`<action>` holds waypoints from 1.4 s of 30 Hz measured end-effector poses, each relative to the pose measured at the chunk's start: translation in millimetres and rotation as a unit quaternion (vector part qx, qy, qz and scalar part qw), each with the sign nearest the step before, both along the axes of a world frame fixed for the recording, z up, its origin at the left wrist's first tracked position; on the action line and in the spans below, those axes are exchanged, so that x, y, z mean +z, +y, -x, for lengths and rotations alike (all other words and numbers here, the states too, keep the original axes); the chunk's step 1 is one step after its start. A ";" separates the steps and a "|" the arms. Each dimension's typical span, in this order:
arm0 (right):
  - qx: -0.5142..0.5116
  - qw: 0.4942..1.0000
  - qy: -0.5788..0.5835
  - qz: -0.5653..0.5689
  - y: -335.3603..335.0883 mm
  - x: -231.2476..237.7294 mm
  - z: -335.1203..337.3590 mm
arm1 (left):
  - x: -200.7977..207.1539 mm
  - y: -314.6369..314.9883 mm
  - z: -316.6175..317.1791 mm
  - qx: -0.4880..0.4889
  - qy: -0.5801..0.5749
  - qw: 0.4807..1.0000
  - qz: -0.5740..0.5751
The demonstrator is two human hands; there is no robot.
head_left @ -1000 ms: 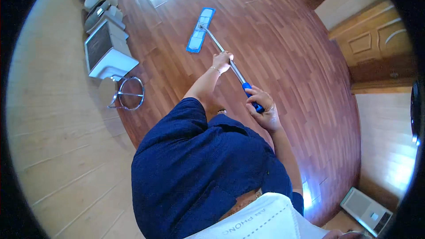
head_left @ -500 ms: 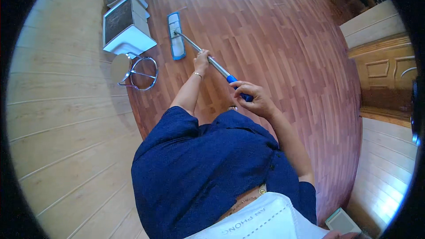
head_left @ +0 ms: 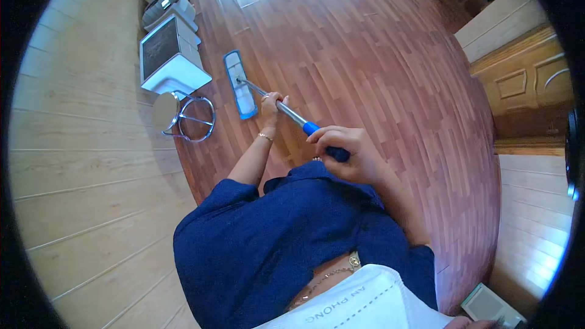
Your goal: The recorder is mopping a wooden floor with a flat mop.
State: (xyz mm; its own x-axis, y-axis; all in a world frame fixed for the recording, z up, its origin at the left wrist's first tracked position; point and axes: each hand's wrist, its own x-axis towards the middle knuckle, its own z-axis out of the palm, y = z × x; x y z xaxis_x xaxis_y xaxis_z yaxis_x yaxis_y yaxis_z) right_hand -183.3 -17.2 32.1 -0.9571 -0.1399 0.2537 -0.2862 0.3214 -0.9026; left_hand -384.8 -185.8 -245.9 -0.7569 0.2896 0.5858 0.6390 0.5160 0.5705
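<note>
A flat mop (head_left: pixel 248 100) with a long blue-edged head lies on the wood-look floor, ahead and slightly left of me. Its silver pole slopes back toward my body and ends in a blue and dark grip. Partway along the pole, my left hand (head_left: pixel 270 108) is closed round the metal, with a bracelet at the wrist. My right hand (head_left: pixel 346 153) wraps the grip end close to my waist. The mop's pad faces the floor, so its underside is hidden.
Left of the mop stand a round stool (head_left: pixel 183 116) with chrome legs and a white cabinet (head_left: pixel 177 67) with a dark panel, along a pale panelled wall (head_left: pixel 91 164). A wooden door (head_left: pixel 524 91) is at the right. A pale box (head_left: pixel 490 306) sits at the lower right.
The mop head has come nearer to me. Both hands still hold the pole, my right hand a little lower in view. The surroundings have shifted slightly as my head moved.
</note>
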 end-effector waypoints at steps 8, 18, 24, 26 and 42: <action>0.158 0.976 0.148 -0.014 -42.1 76.8 14.1 | 54.5 -11.3 -27.9 -0.010 -0.109 0.992 -0.061; 0.140 0.937 0.320 -0.007 -61.9 80.9 22.5 | 210.8 10.3 -92.8 -0.147 -0.271 0.943 -0.127; 0.136 0.939 0.316 0.010 -71.8 37.2 50.4 | 361.5 -64.2 -148.9 -0.365 0.001 0.877 -0.314; 0.225 0.934 0.265 0.083 -85.7 7.3 66.3 | 365.2 -92.8 -150.9 -0.351 0.101 0.877 -0.313; 0.018 0.994 -0.005 -0.111 -39.3 -173.7 116.5 | 387.9 -71.3 -128.6 -0.252 0.210 0.917 -0.226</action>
State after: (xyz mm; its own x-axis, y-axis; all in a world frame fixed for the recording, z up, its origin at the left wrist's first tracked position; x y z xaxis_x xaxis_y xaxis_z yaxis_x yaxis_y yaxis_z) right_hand -299.7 -56.4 -141.6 -0.9526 -0.2259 0.2039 -0.2932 0.5027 -0.8132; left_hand -256.1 -257.1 142.0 -0.2737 0.1957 0.9417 0.9439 -0.1335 0.3021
